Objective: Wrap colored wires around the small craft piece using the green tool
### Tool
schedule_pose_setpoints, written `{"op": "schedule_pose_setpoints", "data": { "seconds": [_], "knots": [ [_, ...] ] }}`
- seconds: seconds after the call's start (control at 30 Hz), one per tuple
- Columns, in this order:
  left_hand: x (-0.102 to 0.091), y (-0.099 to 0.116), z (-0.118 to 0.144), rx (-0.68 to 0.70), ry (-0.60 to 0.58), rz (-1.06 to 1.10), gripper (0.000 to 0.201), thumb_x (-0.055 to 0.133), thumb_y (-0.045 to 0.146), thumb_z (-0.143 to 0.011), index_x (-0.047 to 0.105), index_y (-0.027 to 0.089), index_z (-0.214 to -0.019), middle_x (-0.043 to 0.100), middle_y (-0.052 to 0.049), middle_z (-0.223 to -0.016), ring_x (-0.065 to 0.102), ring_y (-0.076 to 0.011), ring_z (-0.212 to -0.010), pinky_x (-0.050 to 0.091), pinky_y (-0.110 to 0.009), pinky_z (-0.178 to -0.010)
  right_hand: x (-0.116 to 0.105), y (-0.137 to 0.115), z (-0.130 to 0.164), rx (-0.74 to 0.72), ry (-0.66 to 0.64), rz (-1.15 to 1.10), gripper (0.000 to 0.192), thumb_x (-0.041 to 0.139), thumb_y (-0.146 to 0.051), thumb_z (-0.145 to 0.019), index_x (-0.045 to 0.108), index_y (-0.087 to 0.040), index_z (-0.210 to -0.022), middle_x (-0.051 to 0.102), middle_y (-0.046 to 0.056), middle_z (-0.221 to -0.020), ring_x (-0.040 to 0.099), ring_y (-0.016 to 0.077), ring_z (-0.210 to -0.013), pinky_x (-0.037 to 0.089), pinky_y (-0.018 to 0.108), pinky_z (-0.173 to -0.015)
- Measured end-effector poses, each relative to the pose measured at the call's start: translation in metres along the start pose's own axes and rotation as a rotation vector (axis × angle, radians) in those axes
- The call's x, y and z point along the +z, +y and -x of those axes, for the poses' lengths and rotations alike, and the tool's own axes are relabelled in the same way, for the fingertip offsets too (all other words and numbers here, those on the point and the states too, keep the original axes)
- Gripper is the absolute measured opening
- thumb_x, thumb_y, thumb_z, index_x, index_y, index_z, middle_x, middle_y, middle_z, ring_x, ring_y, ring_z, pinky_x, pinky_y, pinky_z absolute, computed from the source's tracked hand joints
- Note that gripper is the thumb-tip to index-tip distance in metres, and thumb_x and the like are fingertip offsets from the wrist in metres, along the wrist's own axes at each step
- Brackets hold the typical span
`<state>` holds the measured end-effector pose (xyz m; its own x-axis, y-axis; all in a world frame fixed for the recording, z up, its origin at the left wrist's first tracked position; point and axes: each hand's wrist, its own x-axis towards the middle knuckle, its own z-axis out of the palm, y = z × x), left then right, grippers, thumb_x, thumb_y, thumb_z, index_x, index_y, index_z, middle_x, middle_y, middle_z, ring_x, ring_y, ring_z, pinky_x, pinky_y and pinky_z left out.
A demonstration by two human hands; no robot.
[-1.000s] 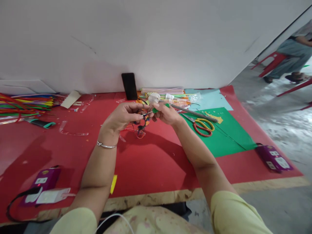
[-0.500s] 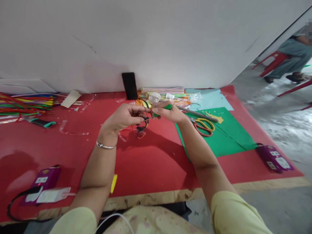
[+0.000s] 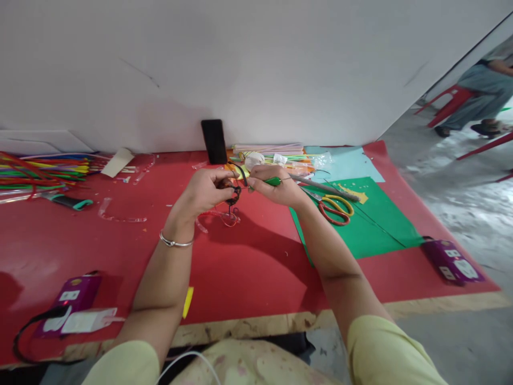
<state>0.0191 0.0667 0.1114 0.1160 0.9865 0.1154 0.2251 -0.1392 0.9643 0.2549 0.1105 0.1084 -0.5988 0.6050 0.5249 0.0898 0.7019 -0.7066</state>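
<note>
Pinched between thumb and fingertips of the left hand [image 3: 204, 191]: a small dark twisted wire piece [image 3: 233, 193], raised above the red sheet-covered table [image 3: 248, 267], near its far middle. Closed around a short green-handled tool [image 3: 273, 182], the fingers of the right hand [image 3: 276, 187], tool tip meeting the wire piece between both hands. On the left wrist, a thin silver bangle [image 3: 175, 242].

Just beyond the right hand, red-and-yellow-handled scissors [image 3: 334, 207] on a green paper sheet [image 3: 368, 224], a long grey rod [image 3: 324, 187] beside them. Behind the hands, a white roll of tape [image 3: 254, 160] and a stack of coloured straws [image 3: 268, 148] near a black phone [image 3: 214, 141] propped upright against the plain white wall [image 3: 240, 64]. Far left, a bundle of multicoloured pipe cleaners [image 3: 40, 171]. At both near corners, purple power banks [image 3: 74, 297], the left one cabled. Along the near edge, bare plywood rim. At right, grey concrete floor [image 3: 460, 214], red plastic stools [image 3: 449, 101] and another seated person's legs [image 3: 481, 96].
</note>
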Motion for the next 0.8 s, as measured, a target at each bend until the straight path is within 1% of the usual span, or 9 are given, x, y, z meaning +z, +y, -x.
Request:
{"op": "schedule_pose_setpoints", "data": {
  "seconds": [0.1,0.2,0.3,0.37,0.47,0.57,0.67,0.73,0.8],
  "knots": [
    [0.001,0.002,0.0,0.008,0.048,-0.005,0.036,0.089,0.015,-0.065,0.092,0.017,-0.101,0.073,-0.002,-0.074,0.063,-0.0133,-0.065,0.05,-0.024,-0.06,0.003,0.0,0.001,-0.017,0.007,0.058,0.058,0.056,-0.063,-0.113,0.073,-0.025,-0.073,0.067,0.005,-0.076,0.059,0.021,-0.077,0.05,0.039,-0.08],
    [0.001,0.003,0.0,0.032,0.127,-0.012,0.033,0.091,0.015,-0.065,0.092,0.018,-0.098,0.069,0.0,-0.068,0.058,-0.0123,-0.061,0.044,-0.023,-0.054,0.01,-0.001,0.002,-0.057,0.023,0.202,0.056,0.055,-0.06,-0.114,0.07,-0.024,-0.073,0.068,0.008,-0.083,0.06,0.0219,-0.081,0.051,0.039,-0.08],
    [0.001,0.004,0.0,0.037,0.175,0.012,0.029,0.092,0.016,-0.066,0.091,0.019,-0.095,0.063,0.003,-0.062,0.051,-0.0103,-0.055,0.039,-0.022,-0.049,0.018,-0.001,0.003,-0.102,0.043,0.389,0.051,0.053,-0.052,-0.115,0.072,-0.022,-0.079,0.072,0.01,-0.092,0.063,0.0222,-0.084,0.052,0.038,-0.08],
    [0.0,0.007,0.001,0.028,0.179,0.054,0.028,0.092,0.017,-0.068,0.09,0.019,-0.097,0.063,0.003,-0.062,0.051,-0.0101,-0.054,0.04,-0.023,-0.048,0.022,0.0,0.004,-0.124,0.052,0.465,0.047,0.051,-0.048,-0.116,0.074,-0.022,-0.085,0.075,0.011,-0.1,0.066,0.0229,-0.089,0.055,0.038,-0.082],
    [-0.002,0.01,0.002,0.021,0.167,0.119,0.031,0.091,0.018,-0.071,0.089,0.018,-0.102,0.069,0.001,-0.066,0.057,-0.0107,-0.055,0.044,-0.023,-0.05,0.028,0.005,0.004,-0.161,0.061,0.466,0.042,0.048,-0.045,-0.119,0.074,-0.021,-0.096,0.078,0.015,-0.126,0.073,0.0259,-0.107,0.061,0.041,-0.09],
    [-0.003,0.01,0.001,0.014,0.125,0.174,0.033,0.09,0.015,-0.072,0.089,0.018,-0.104,0.072,0.0,-0.068,0.061,-0.0106,-0.056,0.045,-0.023,-0.052,0.034,0.012,0.005,-0.22,0.057,0.399,0.04,0.045,-0.044,-0.12,0.072,-0.021,-0.103,0.071,0.019,-0.15,0.072,0.0291,-0.126,0.064,0.047,-0.104],
    [-0.001,0.006,-0.004,0.009,0.137,0.303,0.035,0.092,0.014,-0.069,0.089,0.019,-0.104,0.07,0.002,-0.066,0.062,-0.0102,-0.056,0.047,-0.023,-0.053,0.043,0.02,0.007,-0.246,0.113,0.38,0.037,0.045,-0.044,-0.121,0.072,-0.019,-0.112,0.075,0.02,-0.136,0.074,0.0289,-0.124,0.064,0.049,-0.109],
    [0.003,0.004,-0.007,-0.009,0.175,0.419,0.037,0.093,0.015,-0.065,0.089,0.02,-0.102,0.07,0.003,-0.065,0.061,-0.0095,-0.054,0.047,-0.023,-0.052,0.048,0.023,0.01,-0.222,0.183,0.436,0.036,0.046,-0.044,-0.121,0.072,-0.019,-0.119,0.077,0.019,-0.125,0.075,0.0289,-0.118,0.065,0.048,-0.106],
    [0.007,0.004,-0.009,-0.053,0.178,0.515,0.037,0.093,0.015,-0.063,0.089,0.019,-0.1,0.073,0.001,-0.069,0.06,-0.0089,-0.053,0.046,-0.022,-0.049,0.051,0.025,0.013,-0.206,0.231,0.515,0.037,0.046,-0.045,-0.12,0.072,-0.018,-0.123,0.077,0.019,-0.125,0.075,0.0296,-0.116,0.066,0.046,-0.102]
  ]
}}
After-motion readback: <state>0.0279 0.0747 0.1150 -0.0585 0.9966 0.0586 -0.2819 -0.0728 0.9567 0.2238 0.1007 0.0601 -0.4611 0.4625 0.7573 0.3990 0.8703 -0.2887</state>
